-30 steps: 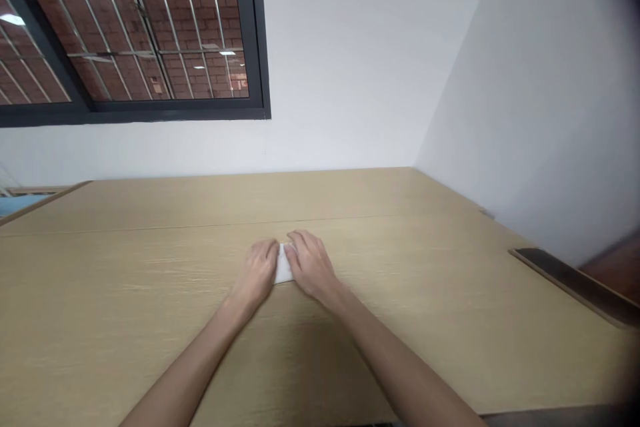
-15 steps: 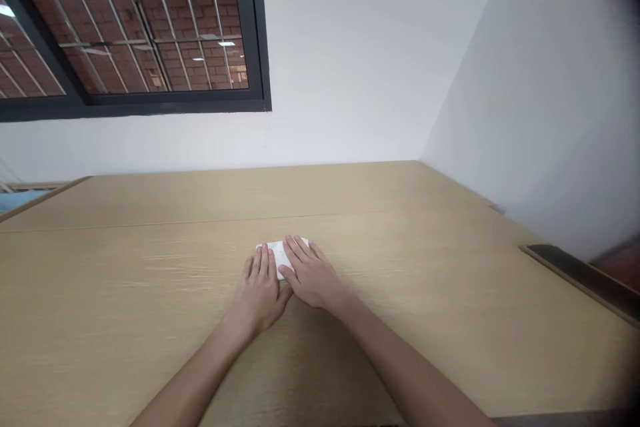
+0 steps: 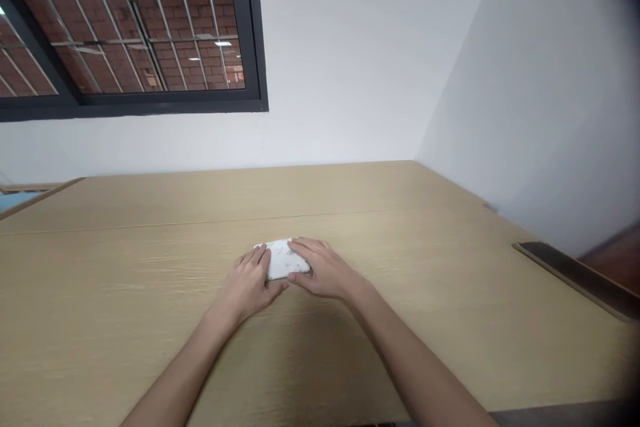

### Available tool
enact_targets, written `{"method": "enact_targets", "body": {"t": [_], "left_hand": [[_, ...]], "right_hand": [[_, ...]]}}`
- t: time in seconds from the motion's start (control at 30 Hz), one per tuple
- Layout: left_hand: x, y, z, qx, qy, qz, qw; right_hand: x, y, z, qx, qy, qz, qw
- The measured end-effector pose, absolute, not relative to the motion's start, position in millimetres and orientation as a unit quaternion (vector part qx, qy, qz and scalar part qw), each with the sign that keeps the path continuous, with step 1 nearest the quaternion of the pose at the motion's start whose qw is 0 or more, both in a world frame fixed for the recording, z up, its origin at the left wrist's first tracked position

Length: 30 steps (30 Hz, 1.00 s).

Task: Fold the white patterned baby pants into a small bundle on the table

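A flat, white, phone-shaped object (image 3: 281,259) with rounded corners and small dark prints lies on the wooden tabletop (image 3: 150,307). My left hand (image 3: 250,281) covers its left end with the fingers, the thumb stretched along the tabletop by its near edge. At the other end, my right hand (image 3: 325,268) holds it between the fingers on the far side and the thumb on the near side. Both ends are partly hidden under the fingers, while the middle of its upper face shows.
A thin seam runs across the tabletop beyond the hands. Behind it rises a white wall (image 3: 345,67) with a dark-framed barred window (image 3: 165,101) at left. A dark recessed strip (image 3: 575,280) sits along the right edge. Something light blue (image 3: 17,200) shows beyond the left edge.
My hands have moved apart from lying flat over the object. My right hand has shifted right and now grips its end, so more of the white face shows.
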<state>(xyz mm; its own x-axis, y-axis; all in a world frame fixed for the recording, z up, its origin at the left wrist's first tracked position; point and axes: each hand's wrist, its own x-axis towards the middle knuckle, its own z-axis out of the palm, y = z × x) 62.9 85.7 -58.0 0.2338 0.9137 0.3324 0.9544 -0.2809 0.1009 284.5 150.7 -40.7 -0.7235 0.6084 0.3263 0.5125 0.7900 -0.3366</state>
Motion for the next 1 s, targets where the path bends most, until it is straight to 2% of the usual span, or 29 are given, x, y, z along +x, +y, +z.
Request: {"method": "enact_targets", "body": {"t": [0.13, 0.37, 0.5, 0.6, 0.73, 0.83, 1.0], "left_hand": [[58, 93, -68, -0.775, -0.599, -0.198, 0.034], [57, 96, -55, -0.758, -0.591, -0.276, 0.022], [65, 89, -42, -0.739, -0.586, -0.33, -0.036], [72, 84, -39, -0.715, -0.588, -0.364, -0.097], [80, 81, -42, -0.656, -0.594, -0.409, -0.221], [81, 81, -46, -0.653, -0.619, -0.359, -0.247], [77, 81, -49, -0.699, -0.636, -0.32, -0.072]], "right_hand": [[288, 160, -53, -0.3, -0.924, 0.133, 0.199], [282, 176, -60, -0.313, -0.871, 0.168, 0.338], [281, 176, -50, -0.302, -0.781, 0.364, 0.406], [278, 176, -48, -0.324, -0.686, 0.51, 0.406], [275, 179, -56, -0.405, -0.565, 0.599, 0.397], [277, 183, -59, -0.449, -0.536, 0.567, 0.435], [284, 183, -52, -0.494, -0.639, 0.358, 0.468]]}}
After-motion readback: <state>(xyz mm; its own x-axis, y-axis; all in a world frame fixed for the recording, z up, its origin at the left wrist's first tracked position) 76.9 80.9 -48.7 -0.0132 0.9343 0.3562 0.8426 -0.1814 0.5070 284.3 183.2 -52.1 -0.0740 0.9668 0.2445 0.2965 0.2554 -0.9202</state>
